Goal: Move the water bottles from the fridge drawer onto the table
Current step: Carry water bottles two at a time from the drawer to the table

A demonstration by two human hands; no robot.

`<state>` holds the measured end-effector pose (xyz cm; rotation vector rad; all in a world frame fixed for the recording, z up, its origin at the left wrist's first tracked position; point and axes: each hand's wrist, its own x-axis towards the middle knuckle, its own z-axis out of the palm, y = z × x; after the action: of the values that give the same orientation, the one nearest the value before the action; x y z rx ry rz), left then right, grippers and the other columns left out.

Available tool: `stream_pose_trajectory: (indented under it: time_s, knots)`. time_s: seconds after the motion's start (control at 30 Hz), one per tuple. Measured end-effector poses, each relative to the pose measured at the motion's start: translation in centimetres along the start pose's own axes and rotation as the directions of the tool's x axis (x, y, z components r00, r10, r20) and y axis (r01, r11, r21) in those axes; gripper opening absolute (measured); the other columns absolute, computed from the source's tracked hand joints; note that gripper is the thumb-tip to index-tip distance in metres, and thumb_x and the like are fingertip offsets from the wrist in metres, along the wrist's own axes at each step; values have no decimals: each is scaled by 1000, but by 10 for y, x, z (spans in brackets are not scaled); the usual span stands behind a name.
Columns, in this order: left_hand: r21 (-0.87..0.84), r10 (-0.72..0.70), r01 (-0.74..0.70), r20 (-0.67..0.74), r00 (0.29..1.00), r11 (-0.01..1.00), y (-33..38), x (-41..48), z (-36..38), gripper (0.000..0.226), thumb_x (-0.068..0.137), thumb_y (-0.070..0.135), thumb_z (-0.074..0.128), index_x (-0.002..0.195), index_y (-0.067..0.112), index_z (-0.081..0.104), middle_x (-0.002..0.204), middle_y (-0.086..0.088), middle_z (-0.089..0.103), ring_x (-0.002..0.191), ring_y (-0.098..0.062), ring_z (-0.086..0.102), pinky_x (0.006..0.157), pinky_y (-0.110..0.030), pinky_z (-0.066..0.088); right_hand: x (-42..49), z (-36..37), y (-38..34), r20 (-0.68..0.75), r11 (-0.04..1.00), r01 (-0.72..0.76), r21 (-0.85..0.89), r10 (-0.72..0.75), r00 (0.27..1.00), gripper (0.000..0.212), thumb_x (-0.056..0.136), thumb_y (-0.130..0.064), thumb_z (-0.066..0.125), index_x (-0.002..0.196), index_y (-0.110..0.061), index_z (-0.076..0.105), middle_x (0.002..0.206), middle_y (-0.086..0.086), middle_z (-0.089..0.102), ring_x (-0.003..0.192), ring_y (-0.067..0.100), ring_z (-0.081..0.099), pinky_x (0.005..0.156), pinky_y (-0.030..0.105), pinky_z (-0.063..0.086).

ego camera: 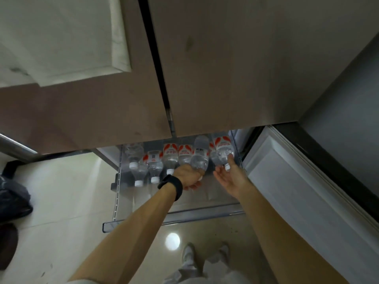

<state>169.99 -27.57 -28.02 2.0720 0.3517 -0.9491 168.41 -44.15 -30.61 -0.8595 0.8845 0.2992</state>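
The bases of the water bottles (169, 158) lying in the fridge drawer (205, 216) are hidden under the lower edge of the upper fridge doors (225, 78), so their count cannot be settled. The print on the red-and-white labels is blurred past reading. The neck and most of the cap of one bottle (200, 158) are covered by the left hand (189, 178). Whether the right hand (230, 177) is touching the rightmost bottle (222, 149) cannot be told. A black bag (12, 193), a metal bar (14, 145) and a dark brown object (8, 244) are cut off by the left edge; the last cannot be identified. The shoes (188, 255) are blurred.
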Motion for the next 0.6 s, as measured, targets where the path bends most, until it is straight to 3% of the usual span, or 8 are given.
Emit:
stream_pose_trajectory:
  time_s: [0.07,0.1,0.13,0.2,0.27,0.33,0.43,0.6]
  knots:
    - [140,76,-71,-37,996,988,6,-19,-13,32,98,49,54,101,19,66,92,0,77,84,-15,73,77,-31,56,-19,-1,-4,-57,958,143,-249,-162,985,35,98,-37,60,117,-8,54,88,14,67,62,17,68,55,32,58]
    - [198,116,-103,-52,992,975,10,-28,-21,35,97,51,56,96,18,68,89,0,77,81,-16,73,74,-31,58,-30,-3,-6,-77,875,223,-430,-282,956,36,98,-36,60,116,-6,49,92,16,66,62,19,67,52,32,58]
    - [262,153,-130,-71,986,956,15,-39,-28,37,95,53,57,90,18,67,83,-1,75,76,-17,71,68,-31,59,-41,-4,-9,-63,737,291,-610,-411,909,36,98,-37,59,114,-7,45,97,17,65,65,23,68,52,34,59]
    - [470,252,-165,-128,959,867,25,-56,-41,43,92,55,59,72,18,59,69,-1,63,62,-17,60,50,-29,47,-61,-3,-16,83,353,357,-865,-601,795,35,100,-40,55,114,-10,43,104,17,65,79,32,69,63,40,59]
    - [661,363,-173,-161,918,730,33,-71,-52,46,93,54,59,65,19,47,67,-1,53,59,-18,52,49,-27,38,-77,4,-28,221,73,355,-932,-663,715,36,102,-40,48,118,-7,43,99,16,63,87,36,64,67,37,48]
    - [744,428,-173,-166,888,646,35,-82,-57,46,94,55,57,66,21,42,70,-1,52,65,-21,53,56,-29,42,-89,12,-38,361,-117,379,-918,-644,674,33,104,-40,44,113,-8,43,95,15,62,83,35,60,61,32,37]
    - [772,460,-187,-150,875,607,24,-91,-56,48,93,56,59,67,20,40,70,0,50,68,-21,52,60,-31,43,-100,19,-38,532,-351,400,-846,-525,664,32,105,-38,43,118,-10,46,98,12,64,86,31,61,63,30,35]
    - [801,475,-161,-168,864,576,-2,-90,-65,41,91,55,58,80,16,55,82,-3,60,70,-22,54,59,-30,43,-95,28,-12,655,-474,494,-729,-273,705,25,101,-37,50,114,-16,45,115,11,61,91,27,58,68,34,42]
